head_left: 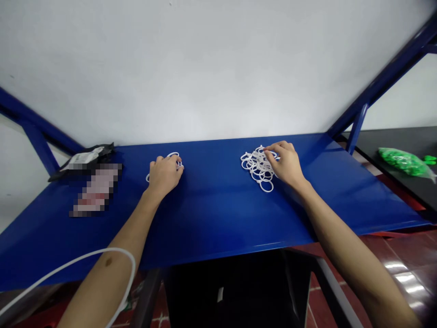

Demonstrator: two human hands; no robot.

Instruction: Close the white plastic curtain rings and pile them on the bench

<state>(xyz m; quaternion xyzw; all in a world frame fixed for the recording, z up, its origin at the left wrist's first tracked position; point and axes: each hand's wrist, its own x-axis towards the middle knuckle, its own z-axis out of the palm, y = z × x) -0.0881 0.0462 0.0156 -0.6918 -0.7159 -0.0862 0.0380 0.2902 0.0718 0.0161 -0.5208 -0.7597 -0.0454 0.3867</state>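
A pile of thin white plastic rings [256, 166], each with what looks like a small knob, lies on the blue tabletop [211, 209]. At the pile's right side is my right hand [286, 163], its thumb and forefinger closed on the edge of a ring. My left hand [165, 175] rests palm down on the left part of the table, fingers curled over a smaller group of white rings [173, 155]. Parts of these rings stick out past the fingers; the rest are hidden beneath the hand.
A black plastic package [83, 159] with a white label lies at the back left, beside a blurred-out item [97, 191]. Blue frame bars rise at both sides. On a dark table at right sits a clear bag of green pieces [404, 161]. A white cable [68, 269] loops across my left forearm.
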